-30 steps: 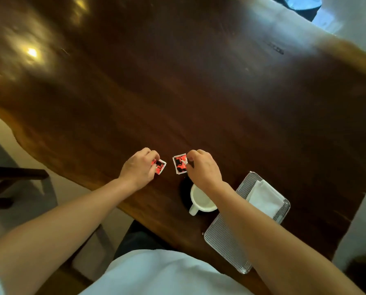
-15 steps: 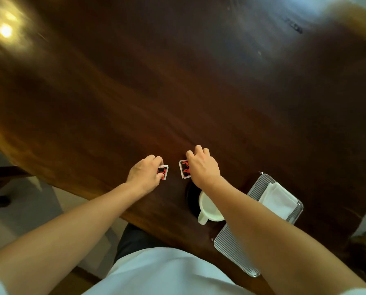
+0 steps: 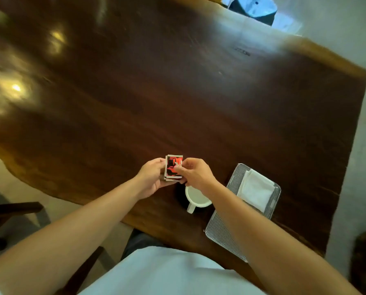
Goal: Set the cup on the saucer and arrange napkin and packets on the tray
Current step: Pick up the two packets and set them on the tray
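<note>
A small stack of red, black and white packets [image 3: 173, 167] is held above the table near its front edge. My left hand [image 3: 151, 177] cups the stack from the left and below. My right hand [image 3: 196, 172] pinches it from the right. Just below my right wrist a white cup [image 3: 196, 199] sits on a dark saucer [image 3: 180, 194], its handle pointing toward me. To the right lies a ribbed silver tray [image 3: 222, 228] with a folded white napkin [image 3: 257, 191] on its far end. My right forearm crosses over the tray's left edge.
The dark wooden table [image 3: 178, 92] stretches far and left, with lamp glare on it. Its wavy front edge runs from the left down to the tray. A dark chair [image 3: 12, 211] stands at the lower left. A blue-grey object [image 3: 252, 7] sits past the far edge.
Each hand held a separate packet on the table before. Now both hands have come together and the packets are stacked and lifted between them.
</note>
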